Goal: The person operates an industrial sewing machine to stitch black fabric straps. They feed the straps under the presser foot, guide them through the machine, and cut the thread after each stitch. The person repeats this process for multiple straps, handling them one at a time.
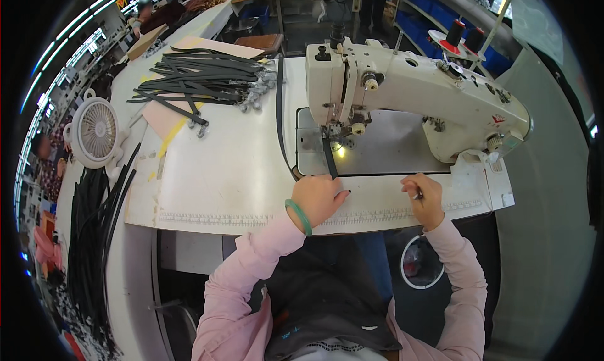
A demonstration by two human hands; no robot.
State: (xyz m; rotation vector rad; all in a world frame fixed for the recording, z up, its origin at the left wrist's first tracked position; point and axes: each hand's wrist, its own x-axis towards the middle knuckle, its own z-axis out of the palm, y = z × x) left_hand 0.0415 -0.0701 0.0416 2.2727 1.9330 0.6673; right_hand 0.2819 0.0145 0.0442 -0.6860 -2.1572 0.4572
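A white sewing machine [402, 78] stands in front of me, its small lamp lit beside the needle. A black strap [329, 156] runs from under the presser foot to my left hand [316, 199]. That hand is closed on the strap at the front edge of the metal plate, with a green bangle on the wrist. A long dark strap length [280, 109] curves away along the table from the same hand. Further right, my right hand [426, 200] is curled above the table's front edge. Something small and dark shows between its fingers, too small to name.
A pile of black straps with clear-wrapped ends [201, 78] lies at the back left. More long black straps [88, 235] hang at the far left, below a white fan [95, 131]. A ruler strip [214, 219] lines the table's front edge. Thread spools [454, 35] stand behind the machine.
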